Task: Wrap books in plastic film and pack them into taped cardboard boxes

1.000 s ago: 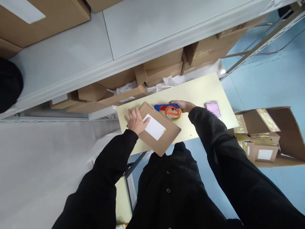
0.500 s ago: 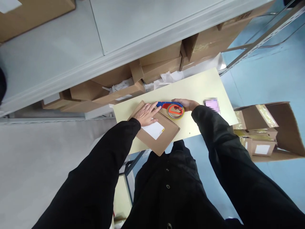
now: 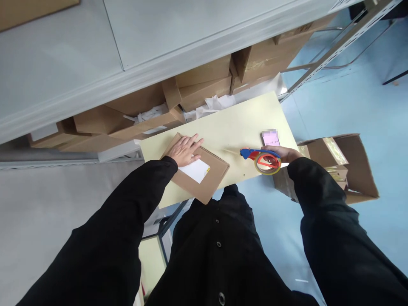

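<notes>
My left hand (image 3: pixel 185 150) lies flat with fingers spread on a closed flat cardboard box (image 3: pixel 208 187), which has a white label (image 3: pixel 196 171). The box rests at an angle on a pale yellow table (image 3: pixel 228 126), one corner past its front edge. In my right hand (image 3: pixel 280 153) is a blue and red tape dispenser (image 3: pixel 253 154) with a roll of yellowish tape, held above the table's right part. A thin strip, perhaps tape, shows faintly left of the dispenser's tip. Just behind my right hand lies a phone-like device (image 3: pixel 270 138) with a pink, partly blurred screen.
Behind the table, open cardboard boxes (image 3: pixel 137 134) with white paper stand beneath a grey shelf (image 3: pixel 178 38). On the blue floor at the right, a large open carton (image 3: pixel 363 170) holds smaller taped boxes. A metal shelf post (image 3: pixel 331 53) rises at the back right.
My right hand has moved right with the tape dispenser, away from the box and close to the phone-like device. My left hand stays flat on the box. The whole view has shifted slightly.
</notes>
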The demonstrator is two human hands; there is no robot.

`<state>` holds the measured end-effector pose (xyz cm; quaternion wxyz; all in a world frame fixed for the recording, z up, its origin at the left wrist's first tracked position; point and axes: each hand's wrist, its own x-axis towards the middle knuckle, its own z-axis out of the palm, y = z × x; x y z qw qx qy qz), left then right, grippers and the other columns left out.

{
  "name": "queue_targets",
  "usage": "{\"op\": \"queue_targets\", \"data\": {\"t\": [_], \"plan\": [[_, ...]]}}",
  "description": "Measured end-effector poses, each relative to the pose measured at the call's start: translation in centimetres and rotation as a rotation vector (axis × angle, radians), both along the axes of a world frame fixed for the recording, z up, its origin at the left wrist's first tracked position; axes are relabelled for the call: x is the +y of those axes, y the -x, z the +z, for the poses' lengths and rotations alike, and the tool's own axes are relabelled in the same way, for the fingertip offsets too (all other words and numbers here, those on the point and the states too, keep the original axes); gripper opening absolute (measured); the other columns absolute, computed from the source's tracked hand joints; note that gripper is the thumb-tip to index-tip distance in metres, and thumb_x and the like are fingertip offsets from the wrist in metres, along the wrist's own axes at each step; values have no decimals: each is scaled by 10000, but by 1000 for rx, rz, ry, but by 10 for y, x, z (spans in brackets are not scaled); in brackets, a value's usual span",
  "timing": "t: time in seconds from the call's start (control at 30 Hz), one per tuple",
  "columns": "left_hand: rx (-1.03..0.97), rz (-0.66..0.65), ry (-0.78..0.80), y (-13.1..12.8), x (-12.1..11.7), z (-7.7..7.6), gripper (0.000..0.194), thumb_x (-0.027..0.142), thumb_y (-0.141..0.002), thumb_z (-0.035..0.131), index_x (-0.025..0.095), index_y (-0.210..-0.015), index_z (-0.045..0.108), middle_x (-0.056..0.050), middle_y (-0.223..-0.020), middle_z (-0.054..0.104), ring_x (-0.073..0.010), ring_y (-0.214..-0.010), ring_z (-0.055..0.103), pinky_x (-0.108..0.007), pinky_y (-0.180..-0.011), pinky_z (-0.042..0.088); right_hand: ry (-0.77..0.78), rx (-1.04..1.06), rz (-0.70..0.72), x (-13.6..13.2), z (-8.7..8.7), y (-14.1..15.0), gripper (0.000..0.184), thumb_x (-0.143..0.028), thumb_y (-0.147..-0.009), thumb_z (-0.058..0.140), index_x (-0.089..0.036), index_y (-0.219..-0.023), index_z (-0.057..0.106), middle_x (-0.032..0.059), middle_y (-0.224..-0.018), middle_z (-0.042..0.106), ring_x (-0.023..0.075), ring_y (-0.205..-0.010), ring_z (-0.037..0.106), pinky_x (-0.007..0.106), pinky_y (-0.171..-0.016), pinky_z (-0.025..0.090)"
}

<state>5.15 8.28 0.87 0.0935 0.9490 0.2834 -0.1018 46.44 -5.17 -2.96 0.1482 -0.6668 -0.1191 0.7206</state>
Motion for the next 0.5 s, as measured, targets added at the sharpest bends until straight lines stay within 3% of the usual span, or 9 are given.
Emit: {"op": "queue_targets", "data": {"t": [0.1,0.23,0.37,0.5], "plan": [[14,75,-39,7,3,-1,679,465,-886,420,156,-1472,271,-169,-1506,294,-327,-1309,366,-453,-1094,210,62,28,-83,-17,1,-3,208,-360,-833,592,-164,-783,644,64,-672,696,164,-555,639,279,-573,571],[11,179,-64,19,3,1,674,456,-888,400,138,-1469,274,-187,-1468,344,-340,-1295,378,-469,-1076,236,107,126,-53,-17,2,14,251,-394,-842,575,-160,-783,645,74,-712,709,173,-593,652,281,-596,576],[19,313,-96,32,-6,1,674,440,-884,391,114,-1463,277,-212,-1430,383,-362,-1250,418,-502,-1041,271,92,176,7,5,4,32,264,-422,-829,593,-175,-746,636,47,-653,685,154,-545,621,269,-570,569],[23,424,-144,44,-22,-2,670,446,-884,378,115,-1458,280,-209,-1396,417,-366,-1214,449,-496,-1019,303,101,106,171,40,6,50,257,-437,-768,673,-193,-700,627,26,-569,641,146,-480,584,267,-484,547]]}}
